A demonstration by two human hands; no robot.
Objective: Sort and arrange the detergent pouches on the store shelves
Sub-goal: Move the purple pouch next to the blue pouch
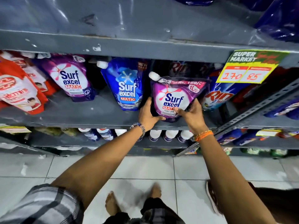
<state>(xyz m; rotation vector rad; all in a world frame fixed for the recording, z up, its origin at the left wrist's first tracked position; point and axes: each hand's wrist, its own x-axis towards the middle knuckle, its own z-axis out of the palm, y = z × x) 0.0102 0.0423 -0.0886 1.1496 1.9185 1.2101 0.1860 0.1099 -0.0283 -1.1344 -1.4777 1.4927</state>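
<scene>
A: Head view: where's the pouch?
B: The purple Surf Excel pouch (174, 97) stands on the grey shelf (68, 115), right of the blue pouch (125, 84).
A: Hands?
B: Left hand (148, 113) clasps its lower left edge, right hand (191, 114) grips its lower right corner.

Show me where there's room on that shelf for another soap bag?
Bare grey shelf lies between the left purple Surf Excel pouch and the blue Surf Excel pouch. Right of that it is crowded: both hands grip a purple pouch against Rin packs.
</scene>
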